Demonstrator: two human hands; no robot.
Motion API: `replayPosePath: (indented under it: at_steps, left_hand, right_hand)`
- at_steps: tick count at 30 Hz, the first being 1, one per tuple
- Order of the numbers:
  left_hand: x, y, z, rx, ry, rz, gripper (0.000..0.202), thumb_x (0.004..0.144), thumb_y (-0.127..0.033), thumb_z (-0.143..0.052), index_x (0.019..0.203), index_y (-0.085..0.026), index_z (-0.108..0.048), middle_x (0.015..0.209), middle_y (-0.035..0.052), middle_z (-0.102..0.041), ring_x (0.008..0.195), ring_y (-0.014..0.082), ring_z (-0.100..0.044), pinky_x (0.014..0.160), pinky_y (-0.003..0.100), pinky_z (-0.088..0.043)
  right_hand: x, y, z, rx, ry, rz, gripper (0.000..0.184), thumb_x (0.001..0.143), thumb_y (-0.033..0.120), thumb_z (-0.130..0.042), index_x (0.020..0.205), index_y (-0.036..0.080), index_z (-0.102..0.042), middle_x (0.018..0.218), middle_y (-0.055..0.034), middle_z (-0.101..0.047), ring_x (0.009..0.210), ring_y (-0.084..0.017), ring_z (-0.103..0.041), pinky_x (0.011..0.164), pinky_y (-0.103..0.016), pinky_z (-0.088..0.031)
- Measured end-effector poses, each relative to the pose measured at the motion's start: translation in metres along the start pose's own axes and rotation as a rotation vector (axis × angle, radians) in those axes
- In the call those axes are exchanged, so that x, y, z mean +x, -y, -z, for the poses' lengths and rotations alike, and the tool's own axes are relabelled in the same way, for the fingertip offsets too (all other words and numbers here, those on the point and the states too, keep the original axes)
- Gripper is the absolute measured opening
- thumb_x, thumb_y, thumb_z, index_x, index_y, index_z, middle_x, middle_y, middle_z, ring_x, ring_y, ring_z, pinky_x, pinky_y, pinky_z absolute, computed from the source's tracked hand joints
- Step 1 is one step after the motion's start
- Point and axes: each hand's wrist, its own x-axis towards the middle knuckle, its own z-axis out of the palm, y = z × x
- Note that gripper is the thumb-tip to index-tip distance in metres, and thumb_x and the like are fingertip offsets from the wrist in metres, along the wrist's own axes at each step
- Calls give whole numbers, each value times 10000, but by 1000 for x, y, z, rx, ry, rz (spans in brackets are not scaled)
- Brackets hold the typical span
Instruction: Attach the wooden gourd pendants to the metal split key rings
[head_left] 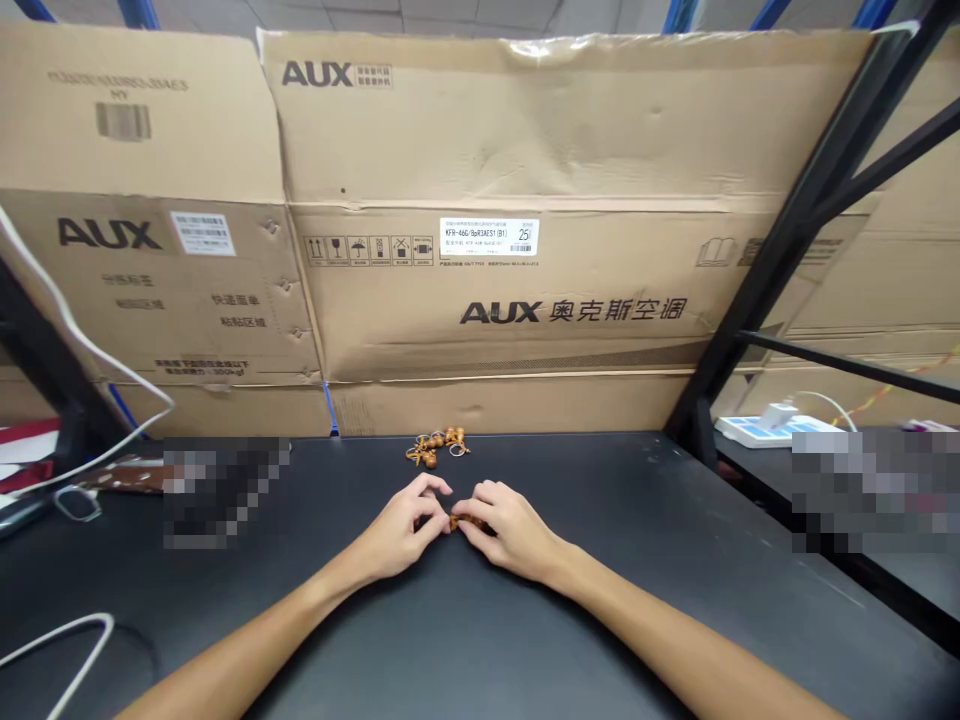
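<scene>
A small brown beaded keychain [455, 523] lies between my two hands, low over the black table, with most of it hidden by fingers. My right hand [506, 525] is closed on it from the right, thumb below and fingertips above. From the left, my left hand [409, 525] pinches its orange cord end with thumb and a fingertip, the index finger arched higher. Just beyond the hands rests a small pile of similar brown keychains [430, 459], with gourd-like wooden beads, orange cords and metal rings.
Large cardboard cartons [585, 150] stand as a wall behind the black table [420, 640]. A white cable [97, 350] hangs at left, near a glasses-like loop [78, 503]. Black metal posts [795, 220] rise at right, by a white power strip [780, 431]. Two patches are blurred out.
</scene>
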Motion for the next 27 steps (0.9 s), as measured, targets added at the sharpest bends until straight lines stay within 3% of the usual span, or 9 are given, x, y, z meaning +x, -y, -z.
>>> replayPosePath:
  at_steps: [6, 11, 15, 20, 27]
  left_hand:
    - [0, -1, 2, -87, 30, 34, 369, 903, -347, -479, 645, -144, -646, 1078, 62, -548, 727, 103, -552, 668, 222, -450]
    - [1, -1, -1, -80, -23, 25, 396, 876, -330, -540, 528, -148, -588, 954, 47, -590, 822, 141, -579, 771, 253, -450]
    - [1, 1, -1, -58, 5, 26, 355, 899, -346, -492, 643, -157, -650, 1015, 63, -571, 870, 159, -577, 746, 253, -457]
    - [0, 0, 2, -55, 33, 1, 322, 912, -333, -469, 732, -166, -678, 1105, 57, -528, 762, 116, -553, 762, 259, -451]
    - [0, -3, -1, -61, 14, 38, 412, 887, -371, -513, 551, -150, -602, 996, 43, -575, 812, 133, -575, 776, 247, -454]
  right_hand:
    - [0, 1, 0, -20, -4, -1, 156, 908, 218, -500, 993, 219, -631, 786, -23, -564, 690, -144, -501, 682, -274, -378]
    - [0, 1, 0, -2, 29, 39, 153, 919, 248, -500, 996, 226, -631, 774, -20, -555, 712, -147, -507, 693, -271, -382]
    - [0, 1, 0, -10, 9, 12, 161, 918, 227, -497, 1007, 230, -631, 788, -22, -564, 701, -143, -505, 690, -269, -380]
    - [0, 0, -1, -25, -12, -45, 144, 902, 208, -508, 972, 215, -634, 787, -25, -574, 703, -150, -511, 688, -276, -383]
    - [0, 1, 0, 15, -5, 70, 154, 916, 233, -501, 1008, 216, -623, 783, -27, -573, 720, -148, -523, 698, -271, -397]
